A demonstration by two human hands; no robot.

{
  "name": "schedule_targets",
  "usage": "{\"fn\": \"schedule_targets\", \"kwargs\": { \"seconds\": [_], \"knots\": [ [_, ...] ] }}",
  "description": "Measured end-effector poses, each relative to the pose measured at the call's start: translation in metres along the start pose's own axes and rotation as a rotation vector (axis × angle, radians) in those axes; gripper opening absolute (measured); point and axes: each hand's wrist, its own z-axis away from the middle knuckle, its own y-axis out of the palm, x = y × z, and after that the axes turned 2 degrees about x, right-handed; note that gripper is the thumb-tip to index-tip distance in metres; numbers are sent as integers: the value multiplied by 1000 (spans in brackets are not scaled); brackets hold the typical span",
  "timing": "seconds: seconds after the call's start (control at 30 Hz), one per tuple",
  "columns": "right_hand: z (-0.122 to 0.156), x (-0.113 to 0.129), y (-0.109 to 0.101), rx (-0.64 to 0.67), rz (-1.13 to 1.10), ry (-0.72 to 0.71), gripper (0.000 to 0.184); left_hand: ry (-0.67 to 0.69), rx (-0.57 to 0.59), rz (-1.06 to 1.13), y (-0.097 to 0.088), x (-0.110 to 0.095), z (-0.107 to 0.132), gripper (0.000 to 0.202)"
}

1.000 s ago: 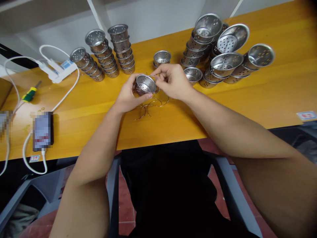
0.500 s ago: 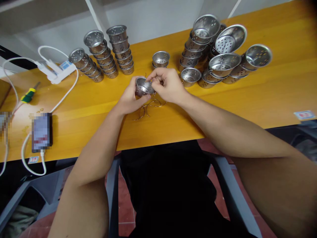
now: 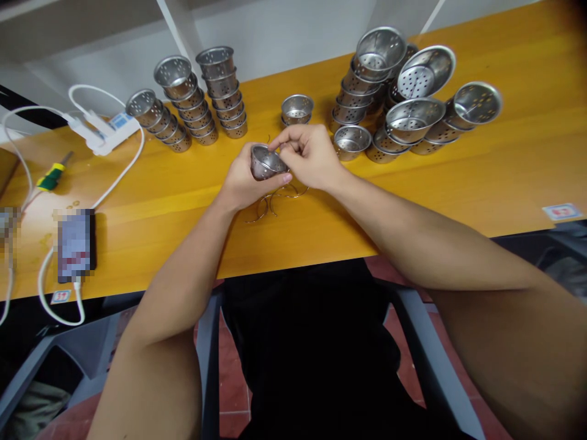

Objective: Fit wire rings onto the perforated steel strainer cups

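Note:
A small perforated metal cup (image 3: 266, 164) is tilted in my left hand (image 3: 243, 179), whose thumb presses along the near side while the fingers go round the left and behind. My right hand (image 3: 309, 156) is pinched at the cup's right rim, its index finger reaching over the opening. Whatever lies between those fingertips is too small to make out. Just below the cup, several thin curved wires (image 3: 265, 206) lie on the table. A short wire end (image 3: 269, 138) shows behind the rim.
Stacked perforated cups (image 3: 223, 91) stand at the back left, with larger stacks (image 3: 367, 82) at the right. A short stack (image 3: 297, 110) sits behind my hands. Leftward are a screwdriver (image 3: 52, 176), a power strip (image 3: 110, 135) and a phone (image 3: 76, 244) on a white cable.
My left thumb has slid a little to the right along the cup, and the cup has turned slightly. My right hand has stayed at the rim, shifting only slightly.

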Motion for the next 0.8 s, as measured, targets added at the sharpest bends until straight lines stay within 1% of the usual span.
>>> {"fn": "schedule_targets", "kwargs": {
  "seconds": [0.1, 0.23, 0.33, 0.4, 0.5, 0.6, 0.7, 0.8],
  "knots": [
    [-1, 3, -4, 51, -83, 54, 13, -28, 23, -20, -2, -1, 0, 100],
    [0, 8, -16, 233, -310, 151, 39, -54, 29, 60, -5, -2, 1, 87],
    [-1, 9, -23, 346, -409, 128, 60, -57, 39, 139, -8, 0, 1, 83],
    [-2, 9, -24, 385, -417, 99, 69, -64, 49, 170, -9, 0, 1, 85],
    [-3, 8, -22, 386, -410, 71, 74, -60, 67, 188, -9, -3, 1, 91],
    [-2, 9, -18, 340, -385, 92, 77, -3, 110, 179, -7, -5, 0, 96],
    [0, 11, -17, 307, -357, 124, 78, 39, 149, 172, -5, -6, -1, 92],
    [0, 13, -16, 295, -351, 130, 77, 36, 124, 147, -3, -7, 0, 84]
  ]
}}
